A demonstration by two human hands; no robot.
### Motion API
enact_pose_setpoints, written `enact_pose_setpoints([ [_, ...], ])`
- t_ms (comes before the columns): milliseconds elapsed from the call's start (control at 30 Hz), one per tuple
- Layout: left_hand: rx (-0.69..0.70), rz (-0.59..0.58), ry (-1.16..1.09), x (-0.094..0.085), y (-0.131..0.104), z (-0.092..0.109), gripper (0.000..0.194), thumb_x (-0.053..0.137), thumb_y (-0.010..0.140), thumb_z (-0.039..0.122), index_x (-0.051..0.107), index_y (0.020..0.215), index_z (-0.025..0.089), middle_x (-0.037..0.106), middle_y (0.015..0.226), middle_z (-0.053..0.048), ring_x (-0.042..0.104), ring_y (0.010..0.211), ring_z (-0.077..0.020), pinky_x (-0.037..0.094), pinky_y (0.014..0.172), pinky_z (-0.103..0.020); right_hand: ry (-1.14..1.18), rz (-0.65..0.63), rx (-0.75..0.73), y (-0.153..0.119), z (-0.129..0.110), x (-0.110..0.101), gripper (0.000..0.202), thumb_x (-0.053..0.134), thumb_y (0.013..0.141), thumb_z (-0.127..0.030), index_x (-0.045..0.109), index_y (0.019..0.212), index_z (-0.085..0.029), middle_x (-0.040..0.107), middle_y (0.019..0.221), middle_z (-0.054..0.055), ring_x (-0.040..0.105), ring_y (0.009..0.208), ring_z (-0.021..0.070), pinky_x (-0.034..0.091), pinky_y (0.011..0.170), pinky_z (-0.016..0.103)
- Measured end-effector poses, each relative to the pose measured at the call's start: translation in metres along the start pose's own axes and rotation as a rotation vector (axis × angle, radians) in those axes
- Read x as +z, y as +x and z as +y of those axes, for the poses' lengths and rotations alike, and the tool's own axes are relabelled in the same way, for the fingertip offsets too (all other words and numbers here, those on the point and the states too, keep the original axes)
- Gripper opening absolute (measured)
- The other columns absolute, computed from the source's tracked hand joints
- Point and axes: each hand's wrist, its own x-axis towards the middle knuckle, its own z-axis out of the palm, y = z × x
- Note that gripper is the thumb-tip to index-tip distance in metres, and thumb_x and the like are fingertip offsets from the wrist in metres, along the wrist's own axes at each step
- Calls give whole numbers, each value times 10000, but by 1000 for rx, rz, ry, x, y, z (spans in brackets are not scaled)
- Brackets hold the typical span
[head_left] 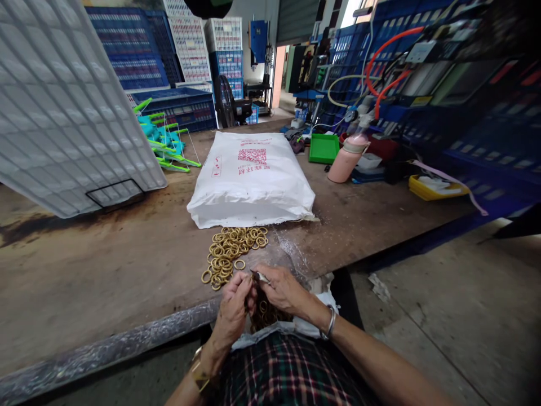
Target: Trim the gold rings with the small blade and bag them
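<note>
Just above my lap, my left hand (pixel 235 301) is closed in a pinch; whatever it grips is hidden by the fingers. Close against it, my right hand (pixel 285 286) is wrapped round a small knife-like tool (pixel 261 277) with a dark tip and a pale handle, its tip toward the left fingers. Below both hands, more brass rings (pixel 266 310) lie in a pale sack or cloth (pixel 302 326) on my lap. A loose heap of brass rings (pixel 230 248) rests on the table right beyond my fingertips.
A white printed sack (pixel 253 180) lies flat on the table (pixel 127 248) behind the heap. To the left leans a large white crate (pixel 84 113), beside bright green and teal items (pixel 167 141). Toward the right stand a green tray (pixel 323 148), a pink bottle (pixel 346 160) and a yellow tray (pixel 435 189).
</note>
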Motion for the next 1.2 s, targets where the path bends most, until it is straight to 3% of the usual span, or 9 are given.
enact_pose_setpoints([
  [367,77,15,116,-6,-1,-5,372,582,740,515,470,625,179,439,497,69,343,378,-42,286,372,-160,-75,-104,-57,-1,4,3,164,394,730,-116,519,811,-184,573,696,14,461,592,127,319,586,237],
  [633,51,12,59,-4,-12,-3,359,608,728,496,476,631,177,449,484,68,335,355,-32,266,351,-154,-281,-133,49,11,13,10,230,412,750,-121,547,934,-152,618,707,49,501,579,146,280,545,255],
  [767,-54,-52,-130,2,-19,6,354,644,708,468,451,639,180,476,512,64,336,348,-28,240,328,-149,-337,-25,181,27,28,5,224,386,813,-139,540,976,-152,636,775,63,551,653,162,300,580,256],
  [933,-120,-15,-284,-2,-12,5,357,622,727,475,467,677,158,555,650,30,342,375,-9,245,336,-138,-334,156,334,52,35,-8,176,391,873,-213,515,990,-169,638,844,62,575,727,170,309,607,252],
  [1133,-158,-30,-320,-12,-7,-2,247,641,739,361,500,837,183,573,657,36,338,363,-7,209,331,-126,-345,166,330,64,38,-5,137,432,868,-231,519,964,-185,619,905,49,566,779,162,315,635,247],
  [1200,-199,-49,-373,-14,-5,-2,304,680,702,311,513,926,191,566,636,44,336,356,-6,193,328,-121,-357,177,323,64,41,-2,131,431,863,-215,528,946,-187,611,912,50,559,783,162,317,638,246],
])
